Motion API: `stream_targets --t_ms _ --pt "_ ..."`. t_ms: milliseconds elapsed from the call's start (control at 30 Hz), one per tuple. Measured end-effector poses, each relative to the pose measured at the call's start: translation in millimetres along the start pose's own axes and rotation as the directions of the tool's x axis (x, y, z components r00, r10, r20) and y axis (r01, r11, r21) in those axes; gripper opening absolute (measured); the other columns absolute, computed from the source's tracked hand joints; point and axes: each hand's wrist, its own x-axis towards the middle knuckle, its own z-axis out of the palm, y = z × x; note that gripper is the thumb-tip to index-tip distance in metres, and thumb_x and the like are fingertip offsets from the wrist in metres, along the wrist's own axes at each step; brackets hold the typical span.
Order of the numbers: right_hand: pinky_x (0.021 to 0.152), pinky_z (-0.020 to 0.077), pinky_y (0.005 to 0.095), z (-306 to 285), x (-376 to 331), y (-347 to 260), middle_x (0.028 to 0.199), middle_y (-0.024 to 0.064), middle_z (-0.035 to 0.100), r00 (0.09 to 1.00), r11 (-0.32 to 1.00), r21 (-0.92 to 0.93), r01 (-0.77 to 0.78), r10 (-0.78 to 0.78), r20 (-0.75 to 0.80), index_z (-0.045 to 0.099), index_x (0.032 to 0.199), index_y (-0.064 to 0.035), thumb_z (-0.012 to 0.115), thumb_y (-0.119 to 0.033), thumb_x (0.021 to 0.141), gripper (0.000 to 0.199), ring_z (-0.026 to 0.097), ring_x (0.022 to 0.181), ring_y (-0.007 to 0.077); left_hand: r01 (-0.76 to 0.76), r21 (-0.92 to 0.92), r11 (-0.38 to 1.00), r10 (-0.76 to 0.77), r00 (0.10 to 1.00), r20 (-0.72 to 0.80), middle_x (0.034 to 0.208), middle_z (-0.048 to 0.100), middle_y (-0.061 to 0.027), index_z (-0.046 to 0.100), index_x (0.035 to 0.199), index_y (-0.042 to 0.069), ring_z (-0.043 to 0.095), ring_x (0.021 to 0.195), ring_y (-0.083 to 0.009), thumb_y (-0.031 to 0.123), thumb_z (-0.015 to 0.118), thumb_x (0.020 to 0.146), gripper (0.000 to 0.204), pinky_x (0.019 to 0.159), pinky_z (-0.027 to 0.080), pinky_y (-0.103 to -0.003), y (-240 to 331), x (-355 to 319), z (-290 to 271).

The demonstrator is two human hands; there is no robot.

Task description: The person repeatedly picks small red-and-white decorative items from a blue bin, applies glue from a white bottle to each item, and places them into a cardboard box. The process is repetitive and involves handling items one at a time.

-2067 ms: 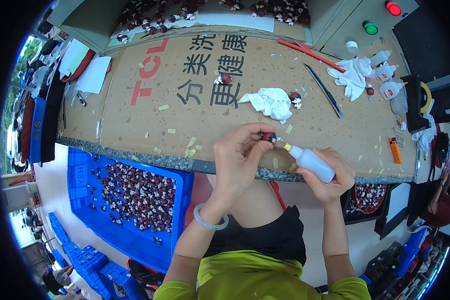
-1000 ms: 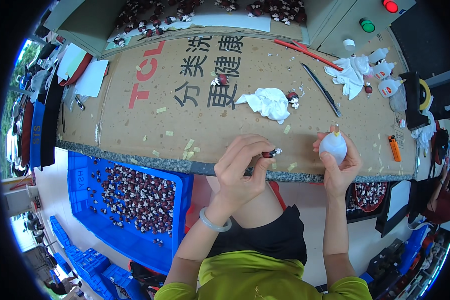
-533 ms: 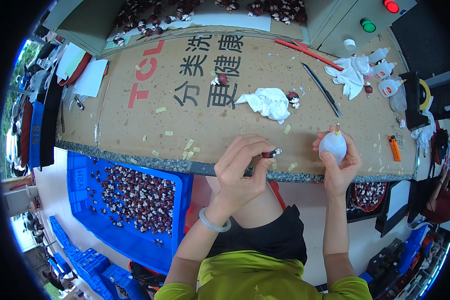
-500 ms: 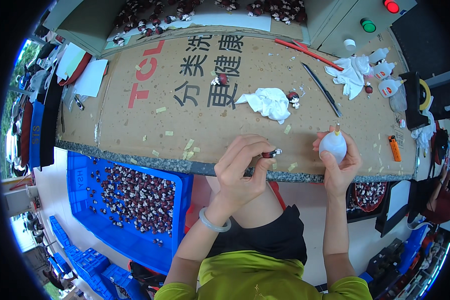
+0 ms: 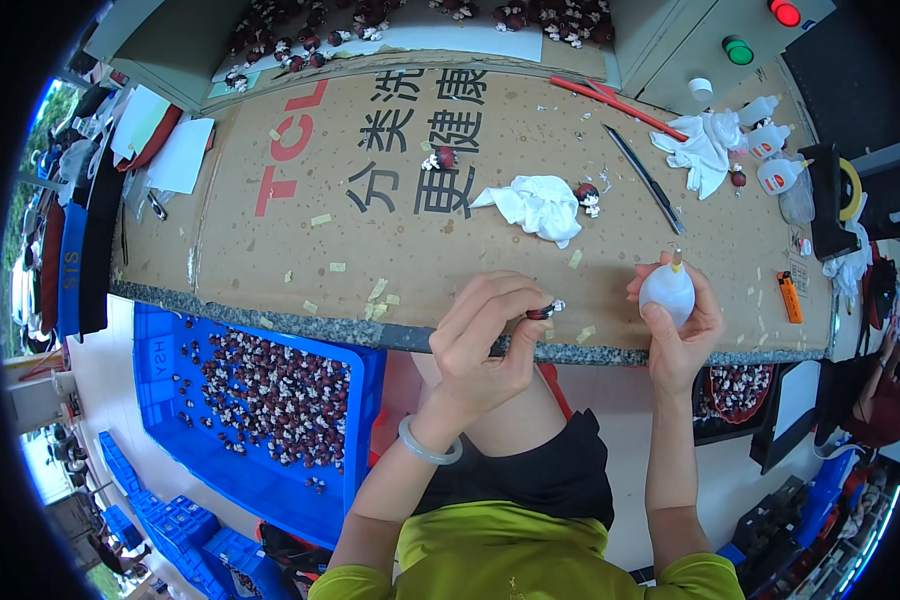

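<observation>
My left hand pinches a small dark red and white figurine piece between thumb and fingers, just above the table's front edge. To its right, my right hand is wrapped round a white squeeze bottle with a thin metal tip pointing up and away. The bottle and the piece are apart. Beyond my hands lie a crumpled white cloth and a similar red and white piece at its right side. Another such piece rests farther back on the cardboard.
Cardboard covers the table. At the right lie a black pen-like tool, a red stick, an orange lighter and several glue bottles. A blue crate of pieces stands below left. A shelf behind holds more.
The left hand has tilted the small piece slightly and shifted its fingers a little. The right hand and the bottle are almost still.
</observation>
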Motion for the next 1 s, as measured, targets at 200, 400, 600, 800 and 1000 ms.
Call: stream_targets --t_ms 200,400,600,800,1000 --pt "0.075 0.0542 0.0293 0.0 0.3 -0.1 0.102 0.0197 0.066 1.0 1.0 -0.004 0.005 -0.005 0.001 0.055 0.12 0.0066 0.068 0.0 0.078 0.044 0.066 0.088 0.0204 0.028 -0.001 1.0 -0.028 0.999 0.02 0.087 0.065 -0.0134 0.063 0.089 -0.004 0.063 0.08 -0.0222 -0.012 0.068 0.068 0.023 0.071 0.052 -0.028 -1.5 -0.9 -0.3" --pt "0.074 0.0544 0.0286 0.1 0.2 -0.2 0.102 0.0198 0.066 1.0 1.0 -0.004 0.002 -0.002 0.0 0.054 0.12 0.0065 0.067 0.0 0.078 0.044 0.066 0.088 0.0204 0.017 0.018 1.0 -0.018 1.0 0.02 0.09 0.066 -0.0135 0.063 0.09 -0.004 0.064 0.081 -0.0216 -0.011 0.069 0.068 0.023 0.07 0.052 -0.027 -0.9 2.1 -0.2" --pt "0.075 0.0543 0.0288 0.0 0.1 0.1 0.102 0.0197 0.066 1.0 1.0 0.003 0.001 -0.001 -0.002 0.055 0.12 0.0065 0.067 0.0 0.078 0.044 0.066 0.088 0.0205 0.001 0.03 1.0 -0.001 1.0 0.008 0.091 0.066 -0.0136 0.064 0.09 -0.003 0.064 0.081 -0.0213 -0.01 0.071 0.069 0.024 0.069 0.052 -0.027 -2.7 2.0 0.1" --pt "0.076 0.0539 0.0289 0.2 0.2 0.1 0.103 0.0198 0.066 1.0 1.0 0.007 0.002 -0.002 0.002 0.055 0.12 0.0066 0.067 0.0 0.079 0.043 0.066 0.088 0.0207 0.02 0.029 0.999 -0.02 1.0 0.003 0.092 0.066 -0.0135 0.064 0.09 -0.002 0.064 0.08 -0.0208 -0.011 0.072 0.069 0.024 0.068 0.052 -0.027 -1.0 2.1 1.0" --pt "0.076 0.0539 0.0296 -0.3 0.1 0.3 0.102 0.0197 0.066 1.0 1.0 0.015 -0.004 0.004 -0.001 0.055 0.12 0.0066 0.068 0.0 0.079 0.044 0.066 0.088 0.021 0.029 0.017 0.999 -0.029 1.0 0.008 0.091 0.065 -0.0125 0.066 0.096 -0.002 0.062 0.077 -0.0189 -0.007 0.073 0.07 0.027 0.065 0.051 -0.026 -0.1 3.7 0.3"
